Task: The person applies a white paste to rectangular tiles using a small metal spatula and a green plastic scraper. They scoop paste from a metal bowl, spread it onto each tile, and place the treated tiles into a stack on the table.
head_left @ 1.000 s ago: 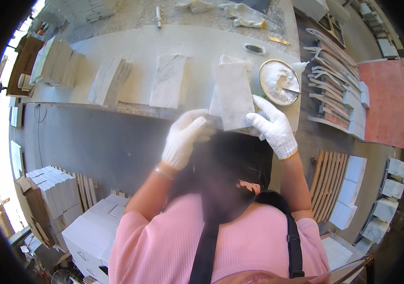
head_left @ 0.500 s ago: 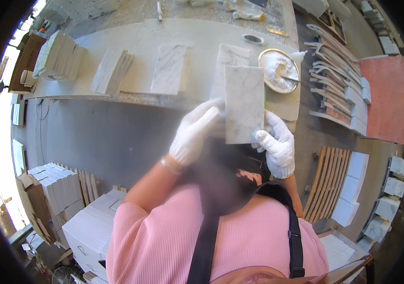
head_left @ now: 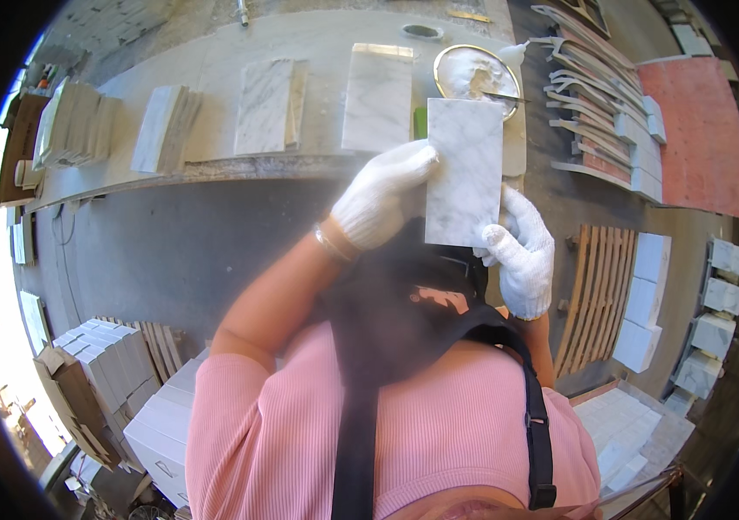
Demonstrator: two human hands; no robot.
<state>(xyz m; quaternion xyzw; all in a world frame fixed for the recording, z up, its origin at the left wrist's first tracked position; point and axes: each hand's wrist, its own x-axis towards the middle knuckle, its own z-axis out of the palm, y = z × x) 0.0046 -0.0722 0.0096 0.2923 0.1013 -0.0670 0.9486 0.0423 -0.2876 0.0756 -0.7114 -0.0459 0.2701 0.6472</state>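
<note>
Marble, white with grey veins, makes up the rectangular tile (head_left: 465,172) held upright in both gloved hands, above the near edge of the long pale workbench (head_left: 213,69). The left hand (head_left: 384,195) in its white knit glove grips the tile's left edge, fingers curled closed around it, and the right hand (head_left: 521,251), gloved the same, supports the lower right corner with its fingers wrapped up the right edge. Just behind the tile's top, near the right end of the workbench, sits a round metal bowl (head_left: 473,74) holding white paste, with a tool blade lying across it; the tile covers part of the bowl's near rim. A green object (head_left: 419,123) peeks out beside the tile's left edge; what it is cannot be told. Two flat marble slabs lie on the workbench, one (head_left: 378,97) just left of the bowl and another (head_left: 263,106) further left. Two leaning stacks of tiles follow toward the left end, one (head_left: 161,128) in the middle and one (head_left: 74,123) near the far left corner. Off the right end, curved stone mouldings (head_left: 590,121) lie in a fanned row beside a reddish slab (head_left: 703,139). Below, on the floor, stand a wooden pallet (head_left: 595,295) and white boxes (head_left: 647,299).
</note>
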